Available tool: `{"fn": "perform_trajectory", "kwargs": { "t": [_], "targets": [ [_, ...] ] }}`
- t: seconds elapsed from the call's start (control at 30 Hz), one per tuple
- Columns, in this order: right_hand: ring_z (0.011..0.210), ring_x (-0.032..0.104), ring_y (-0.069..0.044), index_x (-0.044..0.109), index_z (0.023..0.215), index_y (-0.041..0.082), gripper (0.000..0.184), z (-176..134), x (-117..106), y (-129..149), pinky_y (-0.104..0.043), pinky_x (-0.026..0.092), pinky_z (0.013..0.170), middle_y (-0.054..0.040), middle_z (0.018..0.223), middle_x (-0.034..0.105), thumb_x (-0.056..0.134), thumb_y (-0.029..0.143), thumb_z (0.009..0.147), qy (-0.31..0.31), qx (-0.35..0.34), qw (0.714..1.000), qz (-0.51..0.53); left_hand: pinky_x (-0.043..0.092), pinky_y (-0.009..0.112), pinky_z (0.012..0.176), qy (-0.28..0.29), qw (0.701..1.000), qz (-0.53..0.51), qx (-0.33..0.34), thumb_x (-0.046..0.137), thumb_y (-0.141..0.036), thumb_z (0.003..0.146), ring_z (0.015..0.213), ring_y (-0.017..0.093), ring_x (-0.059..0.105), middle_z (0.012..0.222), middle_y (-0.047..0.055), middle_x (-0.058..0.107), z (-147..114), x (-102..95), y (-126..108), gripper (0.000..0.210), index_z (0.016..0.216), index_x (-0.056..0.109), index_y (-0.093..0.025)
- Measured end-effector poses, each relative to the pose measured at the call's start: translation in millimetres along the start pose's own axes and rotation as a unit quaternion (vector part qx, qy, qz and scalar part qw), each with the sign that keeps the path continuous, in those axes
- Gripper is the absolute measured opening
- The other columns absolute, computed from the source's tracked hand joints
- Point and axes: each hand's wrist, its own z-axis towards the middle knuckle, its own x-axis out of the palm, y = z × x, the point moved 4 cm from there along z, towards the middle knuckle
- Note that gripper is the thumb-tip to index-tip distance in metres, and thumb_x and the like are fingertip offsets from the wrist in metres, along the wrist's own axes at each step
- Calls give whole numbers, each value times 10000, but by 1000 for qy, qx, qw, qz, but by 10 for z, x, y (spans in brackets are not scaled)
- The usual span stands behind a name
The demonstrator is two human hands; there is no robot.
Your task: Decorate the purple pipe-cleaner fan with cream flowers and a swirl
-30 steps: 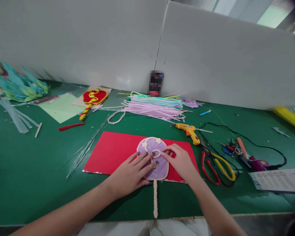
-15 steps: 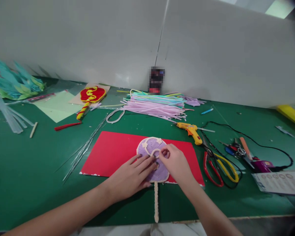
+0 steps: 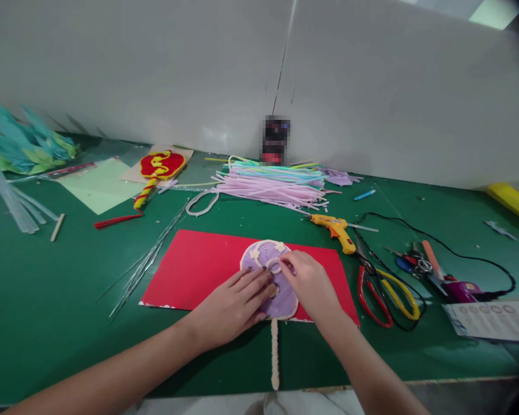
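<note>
A round purple fan (image 3: 288,308) with a cream rim and small cream flowers lies on a red board (image 3: 203,259). Its cream twisted handle (image 3: 275,357) points toward me, past the board's near edge. My left hand (image 3: 236,302) rests flat across the fan's left side, fingers stretched out and pressing on it. With thumb and fingertips together, my right hand (image 3: 309,282) pinches a cream pipe cleaner (image 3: 273,263), bent into a curl over the middle of the fan. The exact pinch point is partly covered by my fingers.
Bundled pipe cleaners (image 3: 272,187) lie at the back. To the right are a yellow glue gun (image 3: 339,233), scissors (image 3: 374,297) with red and yellow handles, keys (image 3: 415,264) and a black cord. Thin wires (image 3: 149,265) and a red-and-yellow fan (image 3: 162,166) lie left.
The cream pipe cleaner has gone from an open arc to a tighter, rounder curl. My right hand has shifted very slightly; my left hand stays on the fan.
</note>
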Motion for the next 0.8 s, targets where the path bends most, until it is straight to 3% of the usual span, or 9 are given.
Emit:
{"fn": "perform_trajectory", "kwargs": {
  "t": [0.13,0.33,0.4,0.8],
  "targets": [
    [792,568,-198,575,802,196,196,9,14,40,-290,439,694,-58,792,620,394,187,877,-4,-34,999,-36,301,424,1042,12,1000,-3,-4,387,-344,902,1260,238,377,1354,98,434,-5,19,18,443,1320,377,-196],
    [857,549,-204,563,852,189,70,-50,88,-41,-310,455,756,-64,871,570,509,204,810,-40,38,996,71,279,402,1055,10,1000,-5,-4,397,-353,898,1246,226,398,1345,85,449,12,12,17,452,1322,371,-202],
    [889,539,-218,569,884,196,108,-89,121,-54,-330,455,774,-70,911,562,550,228,783,-55,52,993,90,274,404,1057,17,1000,3,-1,392,-355,899,1251,230,390,1354,85,439,9,30,17,469,1337,348,-195],
    [918,513,-219,599,959,197,177,-182,180,-27,-361,437,814,-69,939,564,528,197,797,-97,65,989,95,353,426,1019,31,999,18,-14,439,-326,876,1260,259,366,1385,105,379,-19,7,35,496,1348,331,-217]
  ]
}}
